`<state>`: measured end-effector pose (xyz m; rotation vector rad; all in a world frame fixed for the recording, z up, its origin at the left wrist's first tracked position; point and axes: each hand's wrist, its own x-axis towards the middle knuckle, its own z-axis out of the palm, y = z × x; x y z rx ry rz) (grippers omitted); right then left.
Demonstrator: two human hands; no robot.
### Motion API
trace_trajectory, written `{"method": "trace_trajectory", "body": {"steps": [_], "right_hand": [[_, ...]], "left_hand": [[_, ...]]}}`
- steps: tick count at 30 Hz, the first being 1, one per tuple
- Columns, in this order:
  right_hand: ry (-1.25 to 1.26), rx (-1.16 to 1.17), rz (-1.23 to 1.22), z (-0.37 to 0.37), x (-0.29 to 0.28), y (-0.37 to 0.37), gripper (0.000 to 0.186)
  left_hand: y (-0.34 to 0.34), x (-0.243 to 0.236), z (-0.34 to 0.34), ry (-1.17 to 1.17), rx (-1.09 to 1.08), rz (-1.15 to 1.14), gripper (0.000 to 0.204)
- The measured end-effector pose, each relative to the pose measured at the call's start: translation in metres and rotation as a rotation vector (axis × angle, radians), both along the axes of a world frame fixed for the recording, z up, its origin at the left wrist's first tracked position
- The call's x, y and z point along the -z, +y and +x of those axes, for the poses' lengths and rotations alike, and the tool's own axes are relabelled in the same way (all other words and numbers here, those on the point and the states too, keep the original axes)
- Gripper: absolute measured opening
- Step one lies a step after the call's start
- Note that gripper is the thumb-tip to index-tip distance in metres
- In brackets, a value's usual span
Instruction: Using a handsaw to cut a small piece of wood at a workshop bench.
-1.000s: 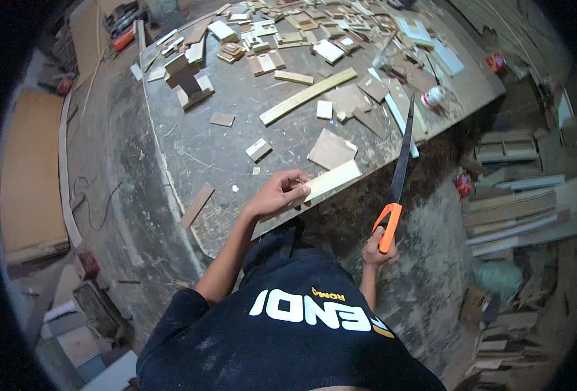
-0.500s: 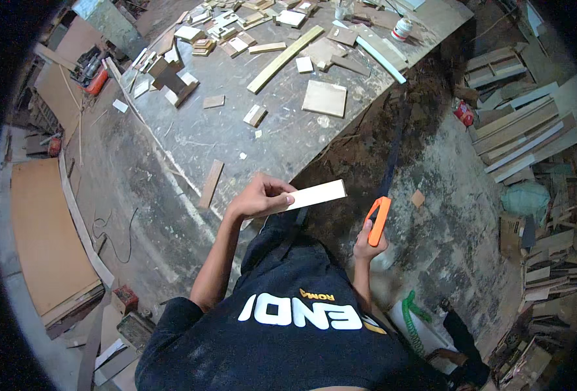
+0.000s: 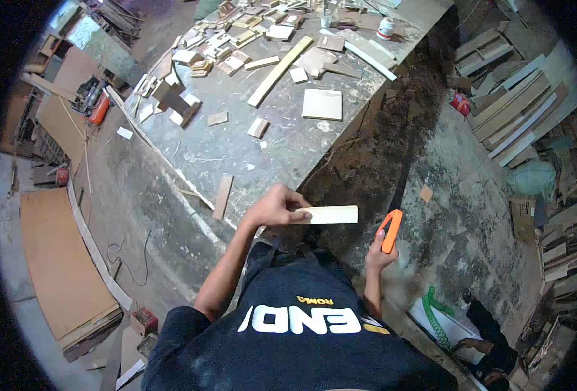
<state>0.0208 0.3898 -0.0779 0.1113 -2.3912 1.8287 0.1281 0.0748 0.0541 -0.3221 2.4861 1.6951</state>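
Observation:
My left hand grips a short pale wooden strip between thumb and fingers, holding it level just beyond the near corner of the worktable. My right hand is closed round the orange handle of a handsaw. Its long dark blade points forward, away from me, over the floor beside the table, hard to tell from the shadow. A narrow brown offcut lies on the tabletop left of my left hand; a square pale board lies farther up.
Offcuts and a white can cover the table's far part. Large boards lie at left, by a red-and-black machine; stacked planks lie at right. At lower right are a green coiled hose and another person's dark sleeve.
The wooden strip has come back off the table edge and turned from slanting to level. My view has shifted, showing more floor, the hose and the other person at lower right.

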Motion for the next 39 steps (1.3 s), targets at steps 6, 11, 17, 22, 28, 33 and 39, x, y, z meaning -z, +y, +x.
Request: {"method": "trace_trajectory", "body": {"steps": [6,11,17,22,28,33,39], "right_hand": [[-0.063,0.017,-0.038,-0.001,0.004,-0.009,0.032],[0.023,0.08,-0.052,0.028,-0.001,-0.04,0.033],[-0.045,0.221,-0.087,0.114,0.003,-0.075,0.034],[-0.056,0.396,-0.201,0.206,0.006,-0.13,0.023],[-0.151,0.56,-0.256,0.288,-0.012,-0.179,0.015],[-0.102,0.563,-0.245,0.327,-0.043,-0.179,0.024],[-0.137,0.389,-0.243,0.339,-0.089,-0.203,0.029]], "left_hand": [[-0.012,-0.012,0.011,0.055,0.055,0.157,0.025],[-0.035,-0.019,0.021,-0.11,-0.033,0.302,0.025],[-0.079,0.011,0.033,-0.072,0.005,0.379,0.028],[-0.117,0.019,0.049,-0.086,0.034,0.417,0.028],[-0.146,0.031,0.062,-0.07,0.112,0.314,0.029],[-0.151,0.084,0.044,0.095,0.393,-0.045,0.035],[-0.131,0.199,0.034,0.173,0.613,-0.465,0.026]]}}
